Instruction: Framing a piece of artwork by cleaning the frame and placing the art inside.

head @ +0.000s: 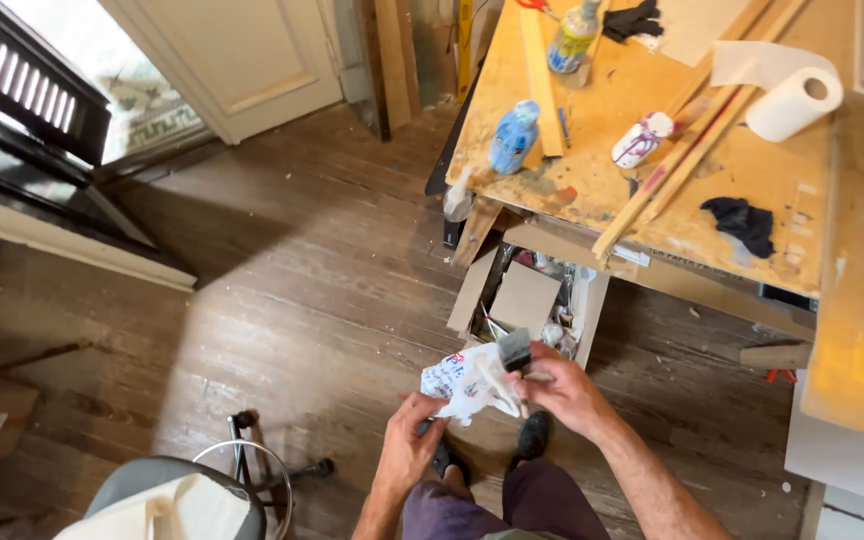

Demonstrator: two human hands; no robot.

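Observation:
My right hand [564, 392] holds a small paintbrush [514, 350] with dark bristles pointing up, together with a crumpled white wrapper [467, 383] that bears coloured print. My left hand [410, 445] is closed below and left of the wrapper, pinching its lower edge. Both hands are over the wooden floor, above my legs and dark shoes [534, 435].
A plywood workbench [592, 180] at upper right carries a blue spray bottle [514, 136], a paper towel roll [794, 103], wood strips [677, 165], dark rags [744, 222] and a clear bottle [572, 38]. An open cardboard box [524, 298] sits under it. A grey stool [167, 495] stands at lower left.

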